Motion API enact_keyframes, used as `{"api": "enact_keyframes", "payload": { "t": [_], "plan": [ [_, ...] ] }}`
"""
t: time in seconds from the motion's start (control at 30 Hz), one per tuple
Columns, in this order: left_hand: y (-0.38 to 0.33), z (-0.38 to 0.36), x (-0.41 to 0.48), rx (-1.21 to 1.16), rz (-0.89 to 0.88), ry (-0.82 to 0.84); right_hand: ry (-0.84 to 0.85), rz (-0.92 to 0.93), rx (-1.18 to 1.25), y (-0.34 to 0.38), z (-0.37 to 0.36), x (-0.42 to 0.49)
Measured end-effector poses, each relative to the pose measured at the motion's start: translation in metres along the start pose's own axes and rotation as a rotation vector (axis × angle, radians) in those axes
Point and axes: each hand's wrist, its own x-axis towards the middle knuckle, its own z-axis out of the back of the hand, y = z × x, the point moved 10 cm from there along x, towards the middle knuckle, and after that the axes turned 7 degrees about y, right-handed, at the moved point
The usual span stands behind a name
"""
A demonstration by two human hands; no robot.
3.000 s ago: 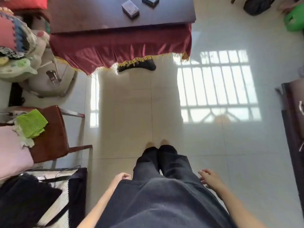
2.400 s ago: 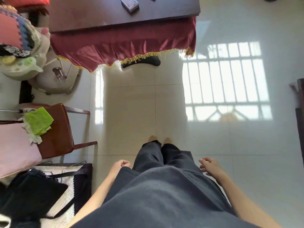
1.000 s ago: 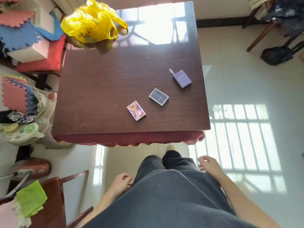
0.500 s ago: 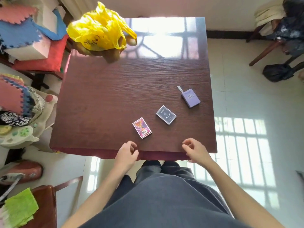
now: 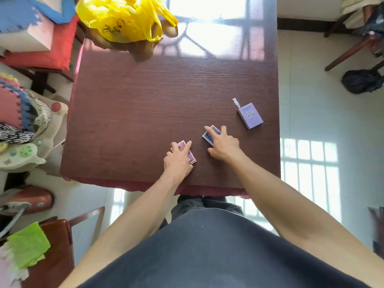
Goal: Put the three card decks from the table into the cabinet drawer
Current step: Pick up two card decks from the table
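Note:
Three card decks lie on the dark wooden table (image 5: 155,100). My left hand (image 5: 178,161) rests over the pink deck (image 5: 192,159) near the front edge, its fingers closed around the deck's sides. Just to the right, my right hand (image 5: 224,145) covers the blue deck (image 5: 207,138), index finger and thumb on its edges. Both decks still sit on the tabletop. The lilac deck (image 5: 250,115) lies free near the table's right edge, with its tab sticking out at the back. No cabinet drawer is in view.
A yellow plastic bag (image 5: 124,17) sits at the table's back left. Foam mats and toys (image 5: 18,113) crowd the left side. A brown chair with a green cloth (image 5: 27,246) stands at lower left. Another chair and a black bag (image 5: 363,81) are at right.
I walked up to the table and the view rose from the floor to its top. Both hands went from the front edge out onto the pink and blue decks.

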Motion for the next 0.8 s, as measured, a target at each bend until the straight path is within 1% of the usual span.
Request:
{"api": "enact_keyframes", "payload": {
  "t": [0.07, 0.23, 0.3, 0.37, 0.5, 0.67, 0.8],
  "plan": [
    [-0.002, -0.001, 0.001, -0.029, -0.025, -0.008, 0.01, 0.0, -0.02, 0.003, -0.002, 0.005],
    [-0.006, 0.006, -0.002, -0.185, -0.087, -0.068, -0.037, 0.023, -0.024, 0.005, 0.0, 0.011],
    [-0.004, 0.005, -0.005, -0.235, -0.107, -0.069, -0.039, 0.026, 0.008, 0.002, -0.001, 0.009],
    [0.001, 0.004, -0.008, -0.342, -0.114, -0.051, -0.041, 0.019, 0.104, -0.006, -0.004, 0.004],
    [0.011, -0.006, -0.022, -0.66, -0.143, 0.023, -0.014, 0.012, 0.53, -0.035, -0.018, -0.017],
    [0.019, -0.033, -0.054, -1.102, -0.132, 0.194, 0.112, 0.01, 1.2, -0.071, -0.067, -0.074],
    [0.024, -0.062, -0.082, -1.217, -0.07, 0.351, 0.147, -0.07, 1.591, -0.102, -0.126, -0.131]
  ]
}}
